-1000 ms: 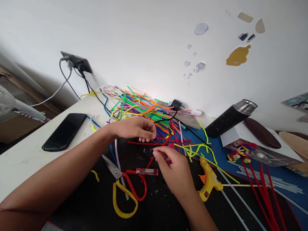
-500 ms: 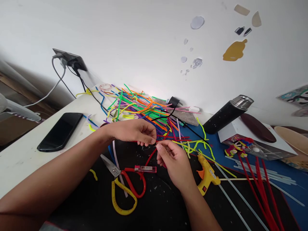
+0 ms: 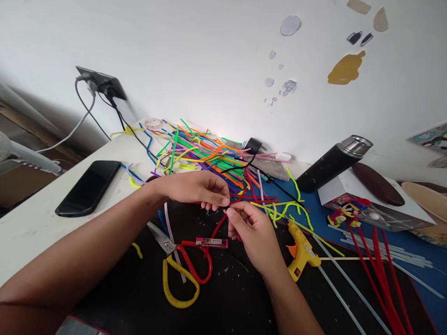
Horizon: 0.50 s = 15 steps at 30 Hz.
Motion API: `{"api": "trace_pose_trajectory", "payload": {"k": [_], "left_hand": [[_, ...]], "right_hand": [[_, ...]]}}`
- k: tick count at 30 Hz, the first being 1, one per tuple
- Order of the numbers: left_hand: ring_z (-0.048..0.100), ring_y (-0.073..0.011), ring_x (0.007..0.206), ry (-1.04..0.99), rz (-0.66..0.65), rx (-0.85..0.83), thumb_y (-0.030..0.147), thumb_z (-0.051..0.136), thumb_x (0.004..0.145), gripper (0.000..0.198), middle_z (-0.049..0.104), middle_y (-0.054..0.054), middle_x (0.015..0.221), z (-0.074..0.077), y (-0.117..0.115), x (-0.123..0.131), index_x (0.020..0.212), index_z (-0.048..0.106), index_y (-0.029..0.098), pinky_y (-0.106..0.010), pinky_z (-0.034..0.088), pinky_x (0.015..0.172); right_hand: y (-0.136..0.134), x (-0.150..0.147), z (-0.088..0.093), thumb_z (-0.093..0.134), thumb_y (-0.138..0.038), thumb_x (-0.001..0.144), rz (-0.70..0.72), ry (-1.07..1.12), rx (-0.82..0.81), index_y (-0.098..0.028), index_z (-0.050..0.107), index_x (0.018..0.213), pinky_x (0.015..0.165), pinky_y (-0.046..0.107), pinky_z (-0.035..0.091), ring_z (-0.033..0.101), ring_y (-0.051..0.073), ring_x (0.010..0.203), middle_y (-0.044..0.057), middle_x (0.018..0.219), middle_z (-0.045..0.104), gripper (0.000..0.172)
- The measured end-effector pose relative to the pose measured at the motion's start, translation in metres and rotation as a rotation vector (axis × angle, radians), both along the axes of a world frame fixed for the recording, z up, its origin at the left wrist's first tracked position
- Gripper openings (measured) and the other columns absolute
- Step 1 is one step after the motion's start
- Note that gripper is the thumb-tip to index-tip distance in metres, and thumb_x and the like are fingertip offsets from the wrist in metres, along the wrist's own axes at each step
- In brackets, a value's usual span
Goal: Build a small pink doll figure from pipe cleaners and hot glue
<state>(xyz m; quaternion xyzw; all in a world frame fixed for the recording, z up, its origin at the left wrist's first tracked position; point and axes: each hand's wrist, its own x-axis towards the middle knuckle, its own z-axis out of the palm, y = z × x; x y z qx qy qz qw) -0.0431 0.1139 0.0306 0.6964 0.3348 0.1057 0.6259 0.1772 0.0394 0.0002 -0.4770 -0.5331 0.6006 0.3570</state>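
Note:
My left hand (image 3: 204,188) and my right hand (image 3: 249,228) meet fingertip to fingertip over the black mat (image 3: 226,288). Both are closed in a pinch, and what lies between the fingertips is too small to make out. Red pipe cleaners (image 3: 219,226) run near and behind the fingers. Below my left hand lie scissors (image 3: 169,246) with one yellow and one red handle, blades pointing up-left. A red lighter (image 3: 212,243) rests across the red handle. To the right of my right hand is a yellow glue gun (image 3: 301,251).
Colourful pipe cleaners (image 3: 206,156) are heaped at the back against the wall. A phone (image 3: 88,188) lies on the left. At the right are a black flask (image 3: 331,165), a white box (image 3: 380,204), a small figure (image 3: 345,213), glue sticks (image 3: 340,272) and red pipe cleaners (image 3: 382,270).
The view has shifted slightly. My hands remain together in nearly the same pinch, with the fingertips a little changed in position.

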Motion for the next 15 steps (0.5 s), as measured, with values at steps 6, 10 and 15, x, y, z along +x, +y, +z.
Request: {"api": "trace_pose_trajectory", "payload": {"k": [6, 10, 15], "left_hand": [[0.064, -0.0144, 0.070, -0.020, 0.043, 0.009, 0.054, 0.072, 0.093, 0.036, 0.069, -0.001, 0.081, 0.0026, 0.0009, -0.0009, 0.096, 0.072, 0.019, -0.023, 0.050, 0.063], [0.063, -0.0140, 0.068, -0.032, 0.055, 0.000, 0.054, 0.074, 0.092, 0.037, 0.069, -0.001, 0.079, 0.0004, 0.0018, 0.0001, 0.090, 0.071, 0.018, -0.023, 0.050, 0.063], [0.061, -0.0125, 0.065, -0.103, 0.104, -0.074, 0.054, 0.076, 0.090, 0.038, 0.067, 0.000, 0.077, -0.0040, 0.0013, 0.0047, 0.088, 0.068, 0.017, -0.023, 0.049, 0.061]], "right_hand": [[0.0000, 0.0008, -0.0007, 0.073, -0.053, 0.089, -0.015, 0.032, -0.015, -0.020, 0.070, 0.089, 0.053, 0.025, 0.048, 0.055, 0.013, 0.055, -0.003, 0.063, 0.060, 0.034], [0.0002, 0.0009, -0.0024, 0.074, -0.054, 0.090, -0.022, 0.042, -0.019, -0.020, 0.070, 0.089, 0.052, 0.024, 0.047, 0.055, 0.013, 0.054, -0.003, 0.063, 0.060, 0.034], [0.0008, 0.0006, -0.0037, 0.075, -0.055, 0.089, -0.037, 0.058, -0.012, -0.019, 0.069, 0.088, 0.051, 0.024, 0.046, 0.054, 0.013, 0.054, -0.003, 0.063, 0.060, 0.036]]}}
